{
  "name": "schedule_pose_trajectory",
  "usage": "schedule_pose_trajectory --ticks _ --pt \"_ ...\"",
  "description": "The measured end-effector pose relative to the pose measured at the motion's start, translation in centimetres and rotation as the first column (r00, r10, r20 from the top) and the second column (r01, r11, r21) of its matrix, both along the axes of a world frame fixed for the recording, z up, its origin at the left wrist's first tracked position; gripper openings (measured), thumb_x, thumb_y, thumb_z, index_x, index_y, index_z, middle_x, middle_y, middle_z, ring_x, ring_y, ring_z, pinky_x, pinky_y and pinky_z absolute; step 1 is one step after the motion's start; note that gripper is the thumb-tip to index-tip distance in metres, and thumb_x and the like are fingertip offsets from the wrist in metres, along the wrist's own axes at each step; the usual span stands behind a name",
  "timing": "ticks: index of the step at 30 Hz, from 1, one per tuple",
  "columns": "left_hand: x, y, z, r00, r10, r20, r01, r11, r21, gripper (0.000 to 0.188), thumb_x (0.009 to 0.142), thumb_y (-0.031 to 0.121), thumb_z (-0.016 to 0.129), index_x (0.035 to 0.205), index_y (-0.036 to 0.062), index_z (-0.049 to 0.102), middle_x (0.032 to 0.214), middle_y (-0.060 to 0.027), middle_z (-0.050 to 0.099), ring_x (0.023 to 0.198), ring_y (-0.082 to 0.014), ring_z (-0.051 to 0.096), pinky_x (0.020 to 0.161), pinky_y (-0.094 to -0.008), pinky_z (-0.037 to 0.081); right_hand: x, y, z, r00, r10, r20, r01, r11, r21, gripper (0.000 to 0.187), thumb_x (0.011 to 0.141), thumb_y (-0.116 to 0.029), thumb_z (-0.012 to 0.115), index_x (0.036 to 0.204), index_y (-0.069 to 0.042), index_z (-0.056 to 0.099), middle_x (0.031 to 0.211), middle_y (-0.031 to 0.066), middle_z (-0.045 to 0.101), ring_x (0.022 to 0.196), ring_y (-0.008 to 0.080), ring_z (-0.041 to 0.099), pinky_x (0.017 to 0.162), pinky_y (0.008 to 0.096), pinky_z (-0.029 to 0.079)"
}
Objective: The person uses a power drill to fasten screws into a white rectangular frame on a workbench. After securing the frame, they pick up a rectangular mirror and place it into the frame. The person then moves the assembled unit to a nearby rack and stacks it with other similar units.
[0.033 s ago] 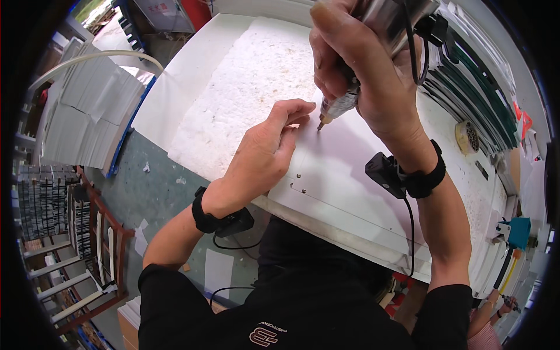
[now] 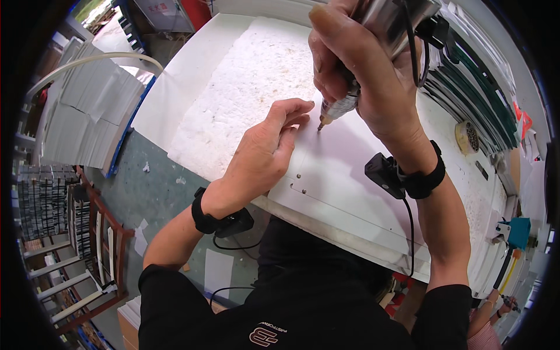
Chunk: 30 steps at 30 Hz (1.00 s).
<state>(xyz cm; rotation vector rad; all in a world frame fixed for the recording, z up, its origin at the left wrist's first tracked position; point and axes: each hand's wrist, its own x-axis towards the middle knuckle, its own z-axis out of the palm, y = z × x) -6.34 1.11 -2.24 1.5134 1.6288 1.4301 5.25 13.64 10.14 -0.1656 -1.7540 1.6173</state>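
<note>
My right hand (image 2: 367,64) is wrapped round a silver power screwdriver (image 2: 392,23), which is tilted with its bit pointing down. The bit's tip meets a white panel (image 2: 350,169), or is very close to it; a screw there is too small to make out. Just left of the bit, my left hand (image 2: 262,146) rests at the panel's edge. Its fingers are bent and the thumb stands apart, with nothing visible between them. A few small screws (image 2: 301,183) sit on the panel nearer to me. Both wrists wear black straps with small devices and cables.
Under the panel lies a rough white foam sheet (image 2: 233,81) on the workbench. A roll of tape (image 2: 466,137) with small parts inside stands at the right, before stacked panels (image 2: 466,81). White boards (image 2: 93,116) are piled at left. Another person's hand (image 2: 506,304) shows at lower right.
</note>
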Motion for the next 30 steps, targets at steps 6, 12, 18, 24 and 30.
schedule_pose_trajectory --ticks 6,12,18,24,30 --pt "-0.3 0.0 -0.4 1.000 -0.015 -0.002 0.015 1.000 0.025 0.038 0.098 -0.009 0.045 0.134 0.0005 0.045 0.130 -0.0204 0.065 0.119 -0.0326 0.067 0.103 -0.0406 0.052 0.1 0.9 -1.7 1.000 0.028 0.006 -0.029 0.997 0.076 0.016 0.096 -0.009 0.067 0.083 -0.003 0.060 0.060 -0.0002 0.057 0.050 0.0050 0.052 0.044 0.0222 0.040" --pt "-0.3 0.6 0.0 0.995 -0.044 -0.095 0.045 0.999 0.012 0.036 0.098 -0.007 0.047 0.133 0.0005 0.045 0.126 -0.0217 0.066 0.117 -0.0346 0.068 0.101 -0.0416 0.052 -0.1 1.4 -1.7 1.000 0.008 -0.030 -0.001 0.976 0.218 0.015 0.098 -0.013 0.065 0.088 -0.003 0.063 0.062 -0.0011 0.057 0.051 0.0045 0.051 0.046 0.0226 0.040" --pt "2.5 1.9 4.4 0.903 -0.185 -0.388 0.145 0.981 -0.129 0.026 0.097 0.000 0.060 0.123 -0.0003 0.059 0.118 -0.0157 0.071 0.110 -0.0267 0.071 0.097 -0.0360 0.054 6.3 1.8 4.4 0.983 -0.112 -0.149 0.138 0.974 0.182 0.030 0.101 -0.031 0.063 0.091 -0.003 0.059 0.066 0.0014 0.058 0.041 0.0051 0.048 0.038 0.0216 0.040" --pt "10.3 7.8 5.1 0.719 -0.421 -0.553 0.439 0.892 -0.108 0.013 0.095 0.012 0.067 0.106 0.0066 0.065 0.096 -0.0099 0.070 0.091 -0.0302 0.067 0.079 -0.0402 0.055 17.7 6.2 4.0 0.952 -0.228 -0.204 0.287 0.896 0.338 0.034 0.109 -0.034 0.042 0.105 -0.003 0.054 0.085 0.0034 0.055 0.046 0.0051 0.041 0.044 0.0229 0.039" --pt "15.5 11.0 3.5 0.581 -0.486 -0.652 0.564 0.819 -0.108 0.013 0.095 0.012 0.066 0.107 0.0066 0.065 0.094 -0.0101 0.066 0.093 -0.0301 0.065 0.079 -0.0418 0.054 23.8 5.0 1.8 0.911 -0.351 -0.215 0.401 0.875 0.270 0.034 0.111 -0.031 0.038 0.113 -0.002 0.054 0.094 0.0038 0.053 0.049 0.0049 0.038 0.047 0.0240 0.037"
